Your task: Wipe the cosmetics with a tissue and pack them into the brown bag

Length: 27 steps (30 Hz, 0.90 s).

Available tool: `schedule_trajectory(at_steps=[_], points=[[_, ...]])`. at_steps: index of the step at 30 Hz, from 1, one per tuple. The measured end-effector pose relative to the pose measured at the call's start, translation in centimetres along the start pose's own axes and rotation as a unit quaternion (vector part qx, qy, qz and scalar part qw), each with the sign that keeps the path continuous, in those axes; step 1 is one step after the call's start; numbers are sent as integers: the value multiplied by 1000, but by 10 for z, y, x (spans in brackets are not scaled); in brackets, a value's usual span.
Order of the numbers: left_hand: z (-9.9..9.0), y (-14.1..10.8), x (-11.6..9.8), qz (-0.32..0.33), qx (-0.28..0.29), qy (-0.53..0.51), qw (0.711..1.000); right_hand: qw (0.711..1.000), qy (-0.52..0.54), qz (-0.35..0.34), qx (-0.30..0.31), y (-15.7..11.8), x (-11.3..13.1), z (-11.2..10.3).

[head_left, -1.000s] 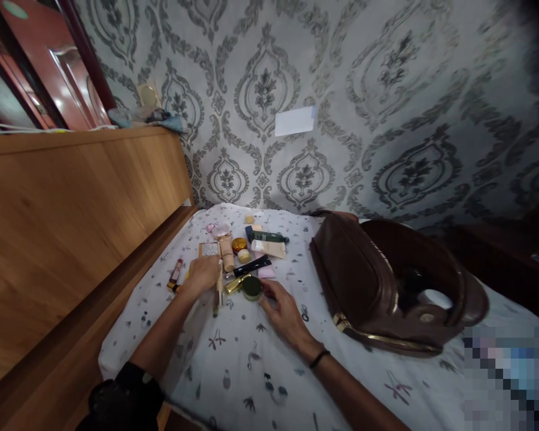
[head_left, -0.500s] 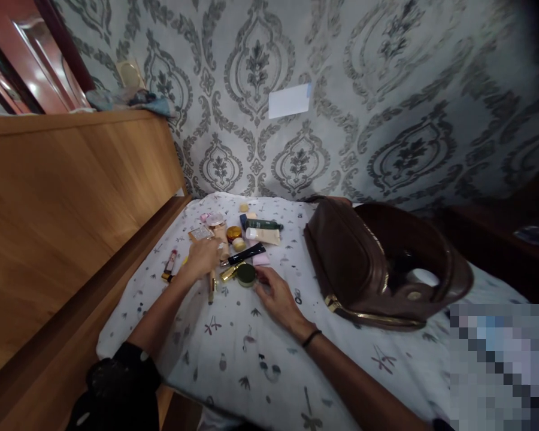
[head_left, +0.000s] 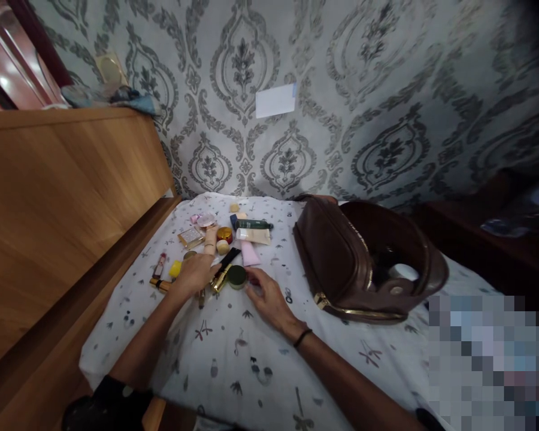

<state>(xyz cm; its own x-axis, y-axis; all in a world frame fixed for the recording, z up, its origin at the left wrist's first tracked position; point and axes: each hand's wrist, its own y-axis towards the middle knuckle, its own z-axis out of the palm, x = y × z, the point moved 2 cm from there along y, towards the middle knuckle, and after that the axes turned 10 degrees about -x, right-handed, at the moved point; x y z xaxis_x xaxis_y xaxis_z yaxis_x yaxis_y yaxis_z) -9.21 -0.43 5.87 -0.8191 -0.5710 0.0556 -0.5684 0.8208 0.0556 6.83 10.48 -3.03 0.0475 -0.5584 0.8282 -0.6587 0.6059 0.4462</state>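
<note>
Makeup items lie in a cluster on the white patterned sheet (head_left: 233,371). My right hand (head_left: 269,299) has its thumb and fingers at the edge of a round dark-lidded jar (head_left: 237,277). Over the near left part of the cluster is my left hand (head_left: 193,275), its fingertips near a black tube (head_left: 230,258) and a gold tube (head_left: 221,280); whether it grips anything is hidden. Beyond the hands lie a pink tube (head_left: 250,254), a cream tube (head_left: 254,236), a green tube (head_left: 253,224), an amber jar (head_left: 224,234) and a glittery compact (head_left: 191,237).
A brown leather bag (head_left: 327,257) stands unzipped on the right, with a white round thing (head_left: 403,272) inside. A wooden panel (head_left: 72,209) rises along the left side. The patterned wall (head_left: 287,54) closes off the back.
My left hand has moved toward me, uncovering the compact and a yellow item. The black tube's near end has swung toward me, and the pink tube shows more. The view has shifted right.
</note>
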Motion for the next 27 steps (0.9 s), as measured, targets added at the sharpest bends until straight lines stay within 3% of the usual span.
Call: schedule_trajectory(at_steps=[6, 14, 20, 27], points=[[-3, -21, 21, -92, -15, -42, 995, 1000, -1, -2, -25, 0, 1, 1], [14, -35, 8, -88, 10, -50, 995, 998, 14, -14, -61, -5, 22, -6], [15, -32, 19, -76, 2, -93, 993, 997, 18, -80, 6, -21, 47, -4], [-1, -48, 10, -109, -62, -150, 981, 997, 30, -58, 47, -37, 58, 0]])
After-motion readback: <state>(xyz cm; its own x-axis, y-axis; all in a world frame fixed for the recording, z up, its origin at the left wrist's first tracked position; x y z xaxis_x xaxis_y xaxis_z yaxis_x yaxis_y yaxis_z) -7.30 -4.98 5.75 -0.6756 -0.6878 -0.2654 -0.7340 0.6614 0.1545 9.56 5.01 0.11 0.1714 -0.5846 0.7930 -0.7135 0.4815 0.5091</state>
